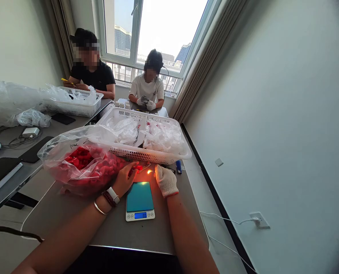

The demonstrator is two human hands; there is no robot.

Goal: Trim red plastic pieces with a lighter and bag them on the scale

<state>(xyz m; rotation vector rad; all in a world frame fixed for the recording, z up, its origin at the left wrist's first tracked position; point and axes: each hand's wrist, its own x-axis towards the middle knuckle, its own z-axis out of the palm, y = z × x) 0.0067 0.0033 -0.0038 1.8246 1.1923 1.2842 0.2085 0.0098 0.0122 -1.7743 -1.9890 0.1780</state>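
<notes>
My left hand [125, 178], bare and wearing a watch and bracelets, pinches a small red plastic piece [139, 168] above the scale's far edge. My right hand [165, 180], in a white knitted glove, is closed around a lighter whose body is mostly hidden by the fingers. A small flame [149, 171] burns at its fingertips, just right of the red piece. Between my forearms lies a digital scale [140, 199] with a blue-green plate; its display seems to read 0.0. Left of my left hand, a clear bag [86, 167] holds many similar red pieces.
Behind my hands stands a white plastic basket [163, 155] with clear bags inside. A blue lighter [179, 167] lies near the table's right edge. Two people [93, 80] sit across by the window. Another basket [80, 109] and plastic bags [15, 101] occupy the left table.
</notes>
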